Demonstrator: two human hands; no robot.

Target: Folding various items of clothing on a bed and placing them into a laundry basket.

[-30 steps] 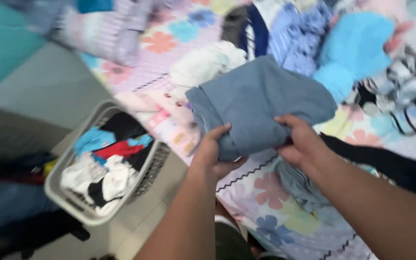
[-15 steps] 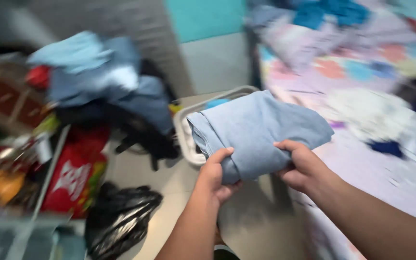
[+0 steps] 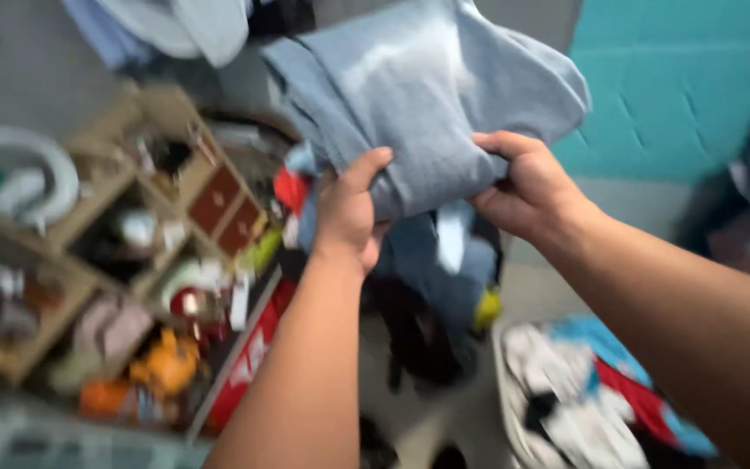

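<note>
A folded grey-blue garment (image 3: 418,95) is held up in front of me by both hands. My left hand (image 3: 347,213) grips its lower left edge, thumb on top. My right hand (image 3: 527,187) pinches the lower right edge. The cloth hangs above a heap of blue and dark clothes (image 3: 431,269) piled below and behind it. The picture is blurred by motion.
A wooden shelf unit (image 3: 123,217) crammed with small objects stands at the left, a red bag (image 3: 249,365) leaning at its foot. A pale laundry basket (image 3: 507,408) with mixed clothes sits at the lower right. A teal wall (image 3: 687,78) fills the upper right.
My view has swung left, away from the bed towards the shelf and clothes heap. Both hands have lifted the folded garment higher while keeping hold of it.
</note>
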